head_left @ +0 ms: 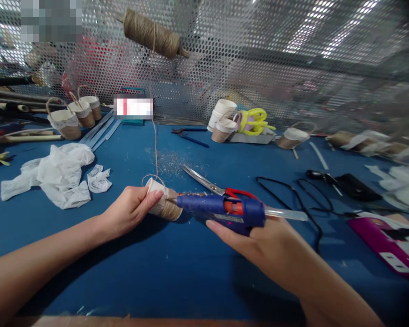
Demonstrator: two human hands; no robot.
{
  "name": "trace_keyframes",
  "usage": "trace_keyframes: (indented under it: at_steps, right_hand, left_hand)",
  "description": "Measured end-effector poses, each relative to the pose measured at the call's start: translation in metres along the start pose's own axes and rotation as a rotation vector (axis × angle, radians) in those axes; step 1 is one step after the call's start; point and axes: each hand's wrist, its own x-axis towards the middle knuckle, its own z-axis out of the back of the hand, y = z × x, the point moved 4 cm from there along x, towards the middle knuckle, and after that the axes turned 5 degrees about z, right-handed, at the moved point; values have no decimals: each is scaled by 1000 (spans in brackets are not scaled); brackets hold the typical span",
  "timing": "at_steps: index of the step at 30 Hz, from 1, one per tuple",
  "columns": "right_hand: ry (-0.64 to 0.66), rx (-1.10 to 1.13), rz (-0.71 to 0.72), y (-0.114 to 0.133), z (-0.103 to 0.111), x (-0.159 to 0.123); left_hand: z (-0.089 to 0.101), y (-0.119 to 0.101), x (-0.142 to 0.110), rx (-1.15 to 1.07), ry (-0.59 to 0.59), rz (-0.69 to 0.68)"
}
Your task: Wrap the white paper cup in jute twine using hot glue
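Note:
My left hand (131, 210) is closed round a small paper cup (162, 205) lying on its side, partly wrapped in brown twine. A strand of twine (155, 150) runs up from the cup to a twine spool (152, 34) hung on the mesh wall. My right hand (271, 247) grips a blue hot glue gun (225, 210) with a clear glue stick at its back. The gun's nozzle touches the twine-wrapped part of the cup. Scissors with red handles (207, 181) lie just behind the gun.
On the blue table (177, 268) lie crumpled white lace (59, 175), several finished cup baskets (73, 117) at back left, stacked cups (223, 119) with yellow scissors, blue pliers (190, 135), black cables (295, 193) and a magenta object (383, 243) at right. Perforated metal mesh (259, 59) closes the back.

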Motion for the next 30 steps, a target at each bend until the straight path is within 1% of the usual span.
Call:
trace_keyframes:
  at_steps: [2,6,11,15,16,17,21,22,24,25,26,27,30]
  right_hand:
    - [-6,-19,-7,0,-1,-2]
    - [34,-89,-20,-2,-5,-4]
    - [14,15,-26,-1,1,0]
    - [25,2,-16,-4,-2,-1]
    - [45,43,-52,-6,-4,0]
    - [64,113,-123,-10,-5,1]
    - [150,447,-508,-22,-10,11]
    - [153,513,-583,-23,-10,14]
    - [143,642,-684,-24,-10,18]
    - [134,682,-711,-24,-10,19]
    - [129,684,-708,-24,-10,18]
    - [127,646,-676,-24,-10,17]
    - [127,468,-489,-21,-11,8]
  left_hand:
    - [0,0,0,2,4,4]
    - [1,-2,0,22,-4,-24]
    - [1,-2,0,15,2,-24]
    - [0,-2,-1,36,-6,-43]
    - [0,-2,-1,49,-16,-51]
    - [0,-2,-1,60,-22,-59]
    - [1,-5,-2,69,-35,-102]
    - [1,-6,-2,66,-36,-113]
    - [2,-7,-2,61,-39,-135]
    - [2,-8,-2,59,-38,-144]
    - [2,-8,-2,59,-37,-151]
    - [2,-9,-1,61,-38,-150]
    - [2,-7,0,69,-42,-120]
